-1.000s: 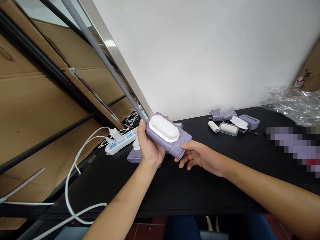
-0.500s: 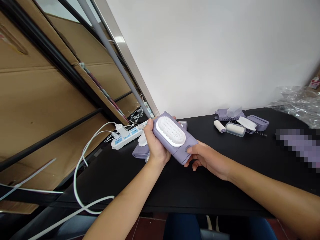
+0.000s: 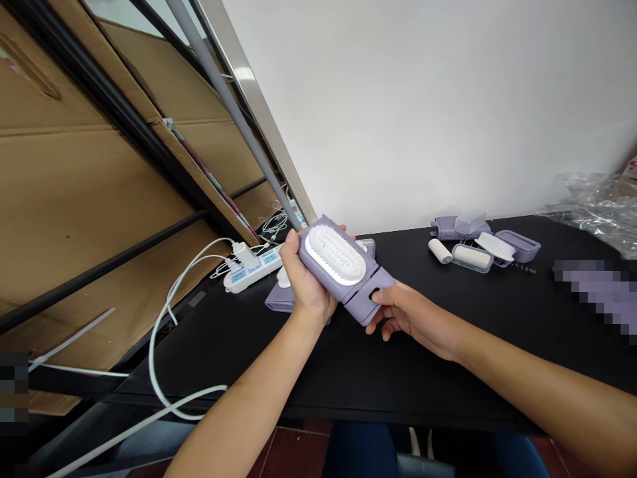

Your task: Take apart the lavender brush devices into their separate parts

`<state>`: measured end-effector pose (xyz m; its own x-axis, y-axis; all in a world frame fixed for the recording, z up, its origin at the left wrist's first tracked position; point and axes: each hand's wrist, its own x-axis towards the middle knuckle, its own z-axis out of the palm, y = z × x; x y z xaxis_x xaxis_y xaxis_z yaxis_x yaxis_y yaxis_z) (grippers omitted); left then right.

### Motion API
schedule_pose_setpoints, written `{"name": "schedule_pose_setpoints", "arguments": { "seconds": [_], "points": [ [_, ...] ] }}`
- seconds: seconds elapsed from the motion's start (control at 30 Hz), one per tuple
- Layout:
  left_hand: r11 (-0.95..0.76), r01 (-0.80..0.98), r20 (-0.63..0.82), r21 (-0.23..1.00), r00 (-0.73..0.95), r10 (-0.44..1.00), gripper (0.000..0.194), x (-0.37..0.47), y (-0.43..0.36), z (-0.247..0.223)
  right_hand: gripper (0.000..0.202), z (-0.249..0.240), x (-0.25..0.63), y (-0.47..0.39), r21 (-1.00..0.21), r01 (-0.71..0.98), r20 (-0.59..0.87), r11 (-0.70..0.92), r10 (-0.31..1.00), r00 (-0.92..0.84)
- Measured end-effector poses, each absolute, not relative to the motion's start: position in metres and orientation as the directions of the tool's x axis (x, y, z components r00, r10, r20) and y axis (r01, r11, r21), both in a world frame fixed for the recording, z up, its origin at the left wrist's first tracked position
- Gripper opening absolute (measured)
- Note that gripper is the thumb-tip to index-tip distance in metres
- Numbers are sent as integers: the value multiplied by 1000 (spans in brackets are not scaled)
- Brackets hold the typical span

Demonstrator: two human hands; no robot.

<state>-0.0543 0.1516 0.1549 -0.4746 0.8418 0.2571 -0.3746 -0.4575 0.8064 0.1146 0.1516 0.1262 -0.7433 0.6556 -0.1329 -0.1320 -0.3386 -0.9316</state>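
We seem to be working at the joint between the purple case (image 3: 343, 294) and its end section (image 3: 361, 308), where a narrow dark gap shows; we cannot tell whether they are coming apart or closing up. The case is raised over the tabletop (image 3: 308, 378), tilted, with its white bristle pad (image 3: 334, 255) facing up. Our left hand (image 3: 312, 292) wraps around the case, its fingers closed against the sides. Our right hand (image 3: 418, 318) pinches the end section, thumb at a dark opening, while its other fingers curl loosely below. Any further shift at that joint calls for a firm left hold and an even, straight push or pull from the right, as a twist could make the pieces bind. Just behind our left hand, another purple piece (image 3: 279, 301) lies near the white power strip (image 3: 249, 273), with a white cable (image 3: 153, 345) looping down on the left. Far right sit a loose white roller (image 3: 440, 251), a clear case (image 3: 472, 258), a bristled white piece (image 3: 495, 246) and a purple tray (image 3: 521, 246), with crumpled plastic (image 3: 602, 209) beyond. A pale wall (image 3: 423, 113) rises behind, and cardboard (image 3: 60, 199) fills the left side.
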Motion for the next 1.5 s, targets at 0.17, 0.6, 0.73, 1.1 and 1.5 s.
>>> {"name": "schedule_pose_setpoints", "arguments": {
  "seconds": [0.17, 0.6, 0.73, 1.1, 1.5],
  "points": [
    [-558, -384, 277, 735, -581, 765, 51, -74, 160, 164, 34, 125, 116, 152, -936, -125, -129, -330, 648, -750],
    [-717, -294, 297, 632, -763, 574, 39, -142, 183, 164, 33, 126, 124, 162, -950, -184, -53, -251, 714, -698],
    [-670, -187, 272, 718, -812, 517, 33, -154, 188, 161, 38, 131, 129, 174, -932, -318, 43, -172, 820, -570],
    [-425, -159, 181, 891, -733, 655, 48, -134, 201, 133, 41, 133, 139, 197, -914, -385, 23, -127, 932, -362],
    [-156, 393, 383, 906, -605, 698, 42, -156, 178, 151, 42, 131, 137, 196, -937, -321, -2, -136, 923, -384]
  ]
}}
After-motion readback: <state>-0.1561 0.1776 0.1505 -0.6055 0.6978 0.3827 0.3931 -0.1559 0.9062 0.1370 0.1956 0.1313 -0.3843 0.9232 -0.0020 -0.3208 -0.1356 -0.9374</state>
